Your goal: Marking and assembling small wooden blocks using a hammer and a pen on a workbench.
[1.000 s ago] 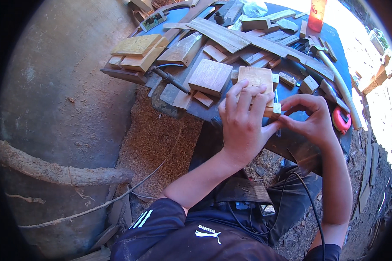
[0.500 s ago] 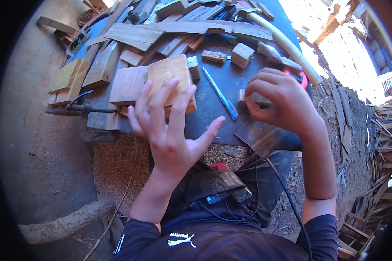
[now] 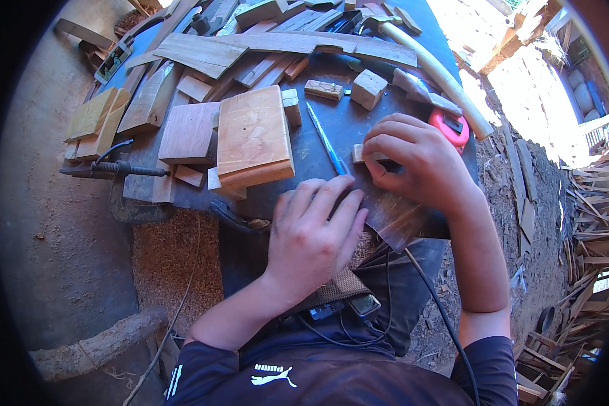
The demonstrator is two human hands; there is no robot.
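Left hand [image 3: 314, 233] lay open, flat on the sandpaper sheet [image 3: 392, 216]; right hand [image 3: 413, 162] gripped a small wood block [image 3: 360, 153] on it.

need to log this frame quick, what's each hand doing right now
Left hand: open, fingers flat on the brown sheet of sandpaper, holding nothing.
Right hand: fingers closed on a small pale wooden block.

Your left hand [image 3: 312, 233] lies flat on the sandpaper [image 3: 392, 213], just below the blue pencil [image 3: 326, 142]. Right of that pencil, your right hand [image 3: 413, 159] pinches a small wood block [image 3: 363, 153]. The big board [image 3: 252, 135] sits left of it.
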